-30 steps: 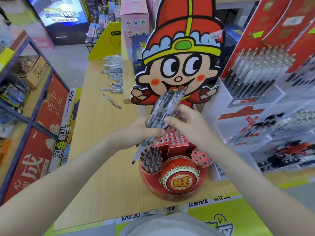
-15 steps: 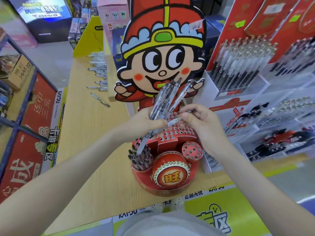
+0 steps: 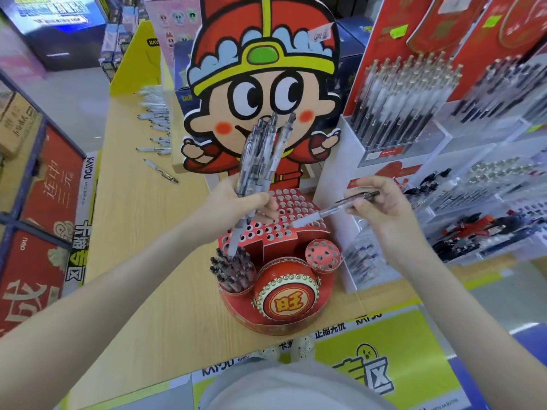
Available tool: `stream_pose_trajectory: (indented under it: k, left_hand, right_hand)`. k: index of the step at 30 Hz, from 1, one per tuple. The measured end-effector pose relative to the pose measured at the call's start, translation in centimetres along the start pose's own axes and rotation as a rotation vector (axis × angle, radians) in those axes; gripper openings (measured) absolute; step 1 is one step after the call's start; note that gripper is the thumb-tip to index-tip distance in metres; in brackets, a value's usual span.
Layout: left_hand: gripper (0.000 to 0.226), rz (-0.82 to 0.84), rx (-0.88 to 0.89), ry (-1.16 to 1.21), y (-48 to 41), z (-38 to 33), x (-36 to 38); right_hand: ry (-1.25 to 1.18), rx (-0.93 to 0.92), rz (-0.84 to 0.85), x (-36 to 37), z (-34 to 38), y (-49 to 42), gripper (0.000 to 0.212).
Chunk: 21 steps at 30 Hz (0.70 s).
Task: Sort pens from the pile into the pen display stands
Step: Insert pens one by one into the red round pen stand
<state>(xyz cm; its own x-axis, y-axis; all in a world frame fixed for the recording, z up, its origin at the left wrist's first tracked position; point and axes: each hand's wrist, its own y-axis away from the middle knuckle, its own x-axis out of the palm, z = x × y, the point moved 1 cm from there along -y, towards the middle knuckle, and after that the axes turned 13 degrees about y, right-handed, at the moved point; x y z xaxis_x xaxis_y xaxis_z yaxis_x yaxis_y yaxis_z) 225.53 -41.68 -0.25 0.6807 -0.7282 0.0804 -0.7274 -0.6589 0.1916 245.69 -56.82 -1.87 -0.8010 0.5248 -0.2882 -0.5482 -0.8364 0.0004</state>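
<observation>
left hand [image 3: 233, 202]: fingers curled round a bundle [image 3: 260, 155] of clear pens, held upright, tips down above the full cup [image 3: 233, 270] on the stand [image 3: 281, 245].
right hand [image 3: 381, 205]: thumb and fingers pinch one pen [image 3: 331, 211], lying nearly flat, tip over the holed tier [image 3: 299, 202]; whether it touches a hole cannot be told.
pile [image 3: 157, 125]: loose pens on the table [image 3: 133, 232], well behind the stand.
risks, judged:
- pen enters at a slant, jams or tears the card hole; cause: shallow angle.
- bundle slips and scatters; cause: many smooth barrels in one grip.
- bundle tips knock the cup's pens; cause: they hang just above it.
- light stand shifts if pushed sideways.
</observation>
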Motion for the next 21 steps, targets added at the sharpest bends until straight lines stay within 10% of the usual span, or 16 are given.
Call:
stream_pose_trajectory:
  k: [21]
  left_hand:
    - [0.01, 0.112, -0.17, -0.173, -0.1, 0.9, 1.7]
  right_hand:
    - [0.571, -0.103, 0.116, 0.7, -3.5, -0.2, 0.015]
